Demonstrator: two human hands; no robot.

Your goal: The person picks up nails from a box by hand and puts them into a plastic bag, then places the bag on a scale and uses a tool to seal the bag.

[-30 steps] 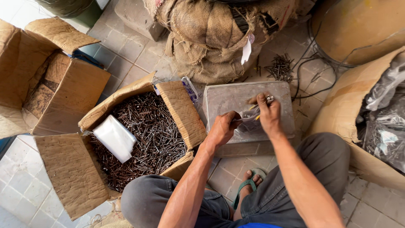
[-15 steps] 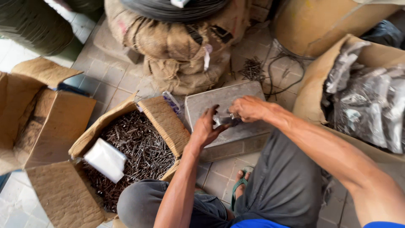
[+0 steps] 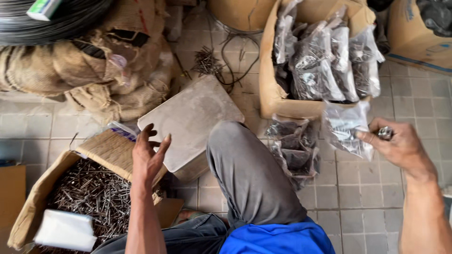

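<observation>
My right hand (image 3: 400,146) is out to the right, gripping the twisted top of a clear plastic bag of nails (image 3: 346,127) that hangs above the tiled floor. It is just in front of a cardboard box (image 3: 270,89) holding several similar filled bags. My left hand (image 3: 148,155) is empty with fingers spread, hovering over the near edge of a flat grey metal block (image 3: 190,120). Beside it to the left is an open cardboard box of loose nails (image 3: 89,197) with a white packet (image 3: 66,230) lying in it.
More filled bags (image 3: 294,150) lie on the floor by my raised grey-trousered knee (image 3: 245,169). Burlap sacks (image 3: 80,70) and a coil of black wire (image 3: 56,19) sit at the back left. Loose nails and wire (image 3: 207,61) lie behind the block.
Both hands were together on the grey block; now my right hand has swung out to the right with the bag of nails and my left hand has let go and opened. The view turned right.
</observation>
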